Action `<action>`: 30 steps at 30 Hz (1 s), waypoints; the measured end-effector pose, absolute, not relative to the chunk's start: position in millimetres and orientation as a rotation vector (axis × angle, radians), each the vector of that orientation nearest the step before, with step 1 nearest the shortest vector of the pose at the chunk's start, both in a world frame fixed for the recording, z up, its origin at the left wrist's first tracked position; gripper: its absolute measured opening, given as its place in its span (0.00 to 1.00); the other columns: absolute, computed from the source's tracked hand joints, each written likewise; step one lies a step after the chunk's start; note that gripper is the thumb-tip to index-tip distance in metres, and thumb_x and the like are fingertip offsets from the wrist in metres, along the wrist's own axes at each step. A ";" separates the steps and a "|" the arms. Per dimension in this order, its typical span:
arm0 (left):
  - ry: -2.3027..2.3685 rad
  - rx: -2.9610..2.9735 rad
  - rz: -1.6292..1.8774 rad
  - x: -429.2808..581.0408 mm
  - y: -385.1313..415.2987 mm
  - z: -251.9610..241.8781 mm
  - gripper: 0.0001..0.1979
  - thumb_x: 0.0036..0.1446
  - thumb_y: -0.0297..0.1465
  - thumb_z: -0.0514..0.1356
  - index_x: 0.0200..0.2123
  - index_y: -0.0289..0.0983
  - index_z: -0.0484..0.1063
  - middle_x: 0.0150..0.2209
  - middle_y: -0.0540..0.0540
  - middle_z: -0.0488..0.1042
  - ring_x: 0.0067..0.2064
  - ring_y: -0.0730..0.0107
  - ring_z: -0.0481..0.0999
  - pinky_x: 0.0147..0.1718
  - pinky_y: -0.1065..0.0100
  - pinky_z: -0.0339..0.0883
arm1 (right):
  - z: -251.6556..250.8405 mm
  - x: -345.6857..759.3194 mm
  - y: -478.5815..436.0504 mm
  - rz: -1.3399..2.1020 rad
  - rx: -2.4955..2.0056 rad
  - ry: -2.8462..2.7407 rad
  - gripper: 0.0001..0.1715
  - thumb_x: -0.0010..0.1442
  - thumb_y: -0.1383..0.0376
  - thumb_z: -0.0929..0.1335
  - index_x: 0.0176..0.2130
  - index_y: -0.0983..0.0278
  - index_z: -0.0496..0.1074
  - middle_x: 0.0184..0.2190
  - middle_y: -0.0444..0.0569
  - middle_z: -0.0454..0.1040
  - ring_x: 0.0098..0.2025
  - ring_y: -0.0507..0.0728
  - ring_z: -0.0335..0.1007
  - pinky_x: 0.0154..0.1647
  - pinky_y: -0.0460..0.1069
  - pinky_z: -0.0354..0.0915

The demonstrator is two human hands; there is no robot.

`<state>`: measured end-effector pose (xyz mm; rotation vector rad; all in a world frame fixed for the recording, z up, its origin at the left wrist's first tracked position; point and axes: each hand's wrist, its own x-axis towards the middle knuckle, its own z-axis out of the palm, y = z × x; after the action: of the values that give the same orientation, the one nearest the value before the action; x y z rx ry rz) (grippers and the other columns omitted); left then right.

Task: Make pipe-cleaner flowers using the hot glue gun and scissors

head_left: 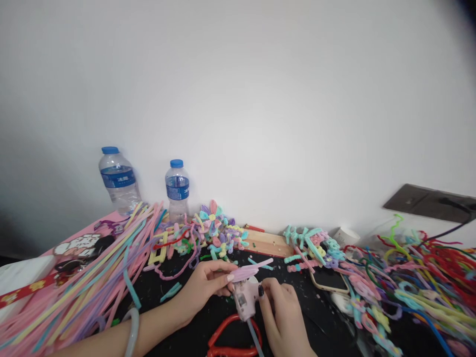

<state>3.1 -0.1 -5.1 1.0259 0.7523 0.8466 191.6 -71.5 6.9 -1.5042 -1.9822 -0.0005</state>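
My left hand (203,287) pinches a short pink-lilac pipe cleaner piece (250,270) between thumb and fingers, holding it over the nozzle of a pink glue gun (245,296). My right hand (284,317) is wrapped round the glue gun's grip, with a dark-nailed finger on its body. A translucent glue stick (256,337) sticks out of the gun's rear toward me. A pale bangle (132,329) sits on my left wrist. Both hands hover over a black mat (174,310).
Long pastel pipe cleaners (92,282) lie in a bundle at the left. Two water bottles (118,179) (177,189) stand at the wall. Pipe cleaner flowers (217,228) sit behind the hands. A phone (329,280), tangled coloured pipe cleaners (409,282) and red-handled scissors (228,342) lie nearby.
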 end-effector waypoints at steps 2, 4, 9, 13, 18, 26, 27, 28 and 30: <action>0.758 1.026 0.846 3.1 0.2 -5.2 0.15 0.48 0.35 0.66 0.38 0.33 0.75 0.24 0.49 0.75 0.27 0.73 0.73 0.29 0.74 0.67 | 7.4 191.5 -72.1 -0.008 -1.513 -1.982 0.09 0.63 0.68 0.56 0.32 0.61 0.61 0.24 0.44 0.68 0.26 0.56 0.65 0.30 0.49 0.56; 0.758 1.029 0.844 3.2 0.6 -4.9 0.15 0.48 0.35 0.65 0.38 0.33 0.75 0.25 0.49 0.76 0.27 0.73 0.73 0.29 0.73 0.67 | 6.4 192.5 -72.6 -0.013 -1.536 -1.983 0.10 0.64 0.68 0.55 0.32 0.61 0.61 0.24 0.44 0.68 0.26 0.56 0.64 0.31 0.49 0.56; 0.764 1.040 0.844 3.6 -0.3 -3.4 0.16 0.47 0.36 0.65 0.38 0.33 0.75 0.25 0.49 0.76 0.28 0.72 0.73 0.29 0.72 0.67 | 0.5 198.6 -69.3 -0.038 -1.579 -1.963 0.13 0.65 0.67 0.54 0.31 0.62 0.61 0.21 0.43 0.66 0.23 0.55 0.62 0.31 0.49 0.54; 0.803 1.091 0.873 3.8 -1.0 -1.3 0.16 0.48 0.37 0.65 0.37 0.32 0.75 0.21 0.50 0.74 0.23 0.72 0.70 0.25 0.72 0.64 | -4.4 203.5 -65.0 0.017 -1.651 -1.875 0.16 0.66 0.63 0.54 0.29 0.61 0.61 0.19 0.43 0.64 0.23 0.56 0.61 0.28 0.48 0.53; 0.932 1.189 1.047 1.6 2.7 2.9 0.17 0.50 0.38 0.61 0.40 0.32 0.74 0.12 0.55 0.65 0.15 0.73 0.65 0.18 0.73 0.57 | -8.3 211.9 -60.9 0.336 -1.589 -1.650 0.23 0.67 0.56 0.51 0.25 0.62 0.59 0.20 0.44 0.62 0.23 0.54 0.58 0.25 0.47 0.51; 0.994 1.218 1.095 0.4 2.2 6.9 0.18 0.48 0.40 0.61 0.39 0.32 0.74 0.11 0.57 0.62 0.14 0.75 0.62 0.17 0.73 0.55 | -12.6 223.6 -53.6 0.467 -1.501 -1.389 0.29 0.65 0.50 0.50 0.23 0.63 0.61 0.16 0.39 0.51 0.19 0.51 0.49 0.21 0.46 0.45; 1.003 1.216 1.099 0.5 1.8 6.9 0.19 0.48 0.40 0.61 0.39 0.32 0.74 0.10 0.58 0.60 0.13 0.76 0.60 0.16 0.74 0.53 | -12.7 223.9 -52.7 0.474 -1.494 -1.378 0.29 0.65 0.50 0.51 0.23 0.63 0.61 0.15 0.39 0.50 0.19 0.51 0.49 0.21 0.46 0.45; 1.011 1.213 1.098 0.7 1.5 6.9 0.20 0.48 0.41 0.61 0.39 0.31 0.74 0.10 0.58 0.59 0.13 0.78 0.57 0.15 0.75 0.51 | -12.8 224.0 -51.8 0.483 -1.487 -1.364 0.30 0.65 0.49 0.51 0.23 0.63 0.61 0.15 0.39 0.50 0.19 0.51 0.49 0.21 0.46 0.45; 1.029 1.205 1.086 0.9 1.2 7.0 0.22 0.47 0.42 0.61 0.40 0.31 0.73 0.10 0.59 0.57 0.12 0.80 0.53 0.13 0.76 0.47 | -12.7 224.0 -50.1 0.509 -1.475 -1.325 0.30 0.65 0.49 0.51 0.23 0.63 0.62 0.15 0.39 0.50 0.18 0.51 0.49 0.20 0.46 0.46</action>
<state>0.9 1.2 7.0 1.2053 1.0288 1.0862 224.0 -50.1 -12.7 -1.4753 -1.3250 0.5089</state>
